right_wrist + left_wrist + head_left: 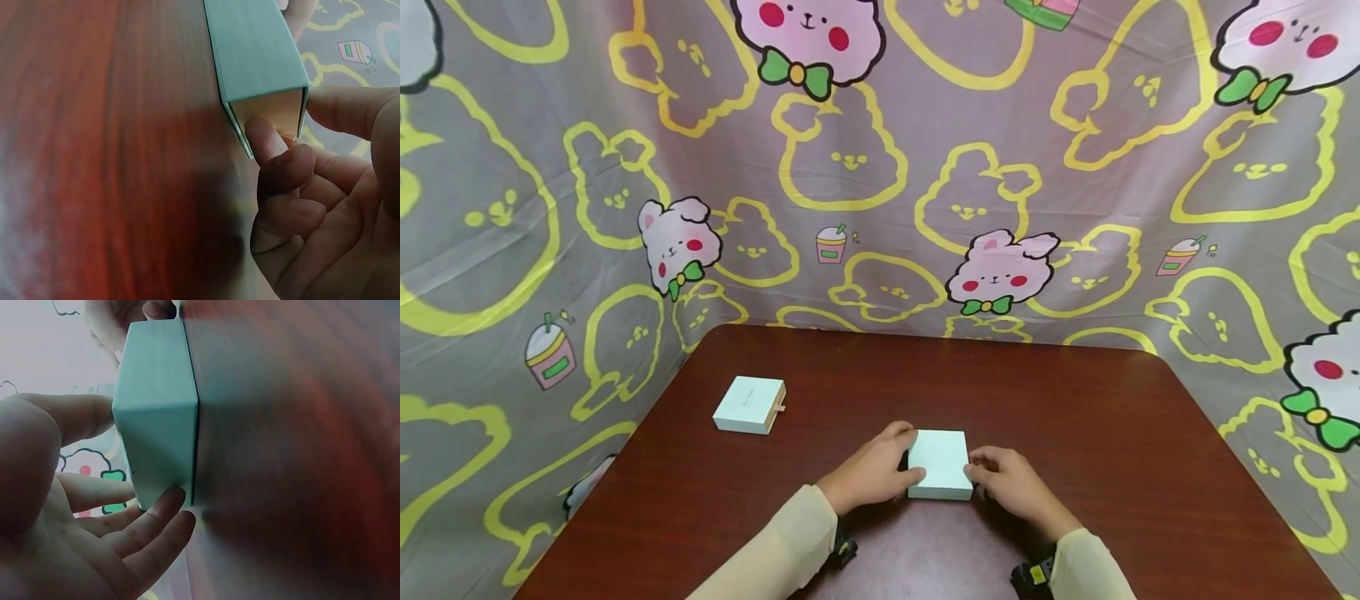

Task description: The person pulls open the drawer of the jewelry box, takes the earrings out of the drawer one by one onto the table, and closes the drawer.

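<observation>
On the desk [1075,417], our left hand [872,473] grips the box [940,462] at nine o'clock, our right hand [1013,483] at three (a second box [748,404] lies towards ten). We judge we're working its pale end [279,107], visible only in the right wrist view; the next move calls for steady holding.

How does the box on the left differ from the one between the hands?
The left box sits untouched; the left hand and right hand touch the middle box. The left box's top shows small print; the middle box's looks plain from above. Both are pale green with a cream side.
</observation>
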Motion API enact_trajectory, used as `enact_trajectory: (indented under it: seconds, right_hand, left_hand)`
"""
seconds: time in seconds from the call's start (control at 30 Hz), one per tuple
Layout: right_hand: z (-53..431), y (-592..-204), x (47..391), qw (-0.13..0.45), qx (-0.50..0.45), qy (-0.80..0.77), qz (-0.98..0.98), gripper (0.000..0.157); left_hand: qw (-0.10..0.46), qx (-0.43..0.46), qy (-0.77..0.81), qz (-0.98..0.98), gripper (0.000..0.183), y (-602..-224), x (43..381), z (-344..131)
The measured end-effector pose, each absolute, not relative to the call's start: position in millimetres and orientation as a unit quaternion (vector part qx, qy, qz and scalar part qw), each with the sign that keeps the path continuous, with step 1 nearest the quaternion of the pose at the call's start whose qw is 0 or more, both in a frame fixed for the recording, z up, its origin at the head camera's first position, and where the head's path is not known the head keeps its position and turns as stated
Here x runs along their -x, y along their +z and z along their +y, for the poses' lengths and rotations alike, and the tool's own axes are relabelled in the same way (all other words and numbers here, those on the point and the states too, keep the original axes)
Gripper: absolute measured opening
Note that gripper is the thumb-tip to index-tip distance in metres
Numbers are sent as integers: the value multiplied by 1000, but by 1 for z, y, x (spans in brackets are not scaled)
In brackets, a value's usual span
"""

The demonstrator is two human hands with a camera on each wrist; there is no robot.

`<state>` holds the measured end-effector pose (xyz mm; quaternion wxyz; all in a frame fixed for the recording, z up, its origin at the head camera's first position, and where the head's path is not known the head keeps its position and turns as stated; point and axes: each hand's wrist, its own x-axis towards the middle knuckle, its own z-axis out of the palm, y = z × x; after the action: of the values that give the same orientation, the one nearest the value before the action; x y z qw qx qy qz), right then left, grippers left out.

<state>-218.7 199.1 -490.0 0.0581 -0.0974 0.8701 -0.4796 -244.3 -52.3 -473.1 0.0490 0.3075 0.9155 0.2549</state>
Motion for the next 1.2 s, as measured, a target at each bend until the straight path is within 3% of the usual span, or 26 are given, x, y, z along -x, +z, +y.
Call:
enact_trajectory:
  seconds: [1.2]
  right_hand:
    - [221, -487, 200, 74, 111, -477, 869, 32]
  left_hand:
    - [76, -314, 240, 915, 70, -471, 230, -35]
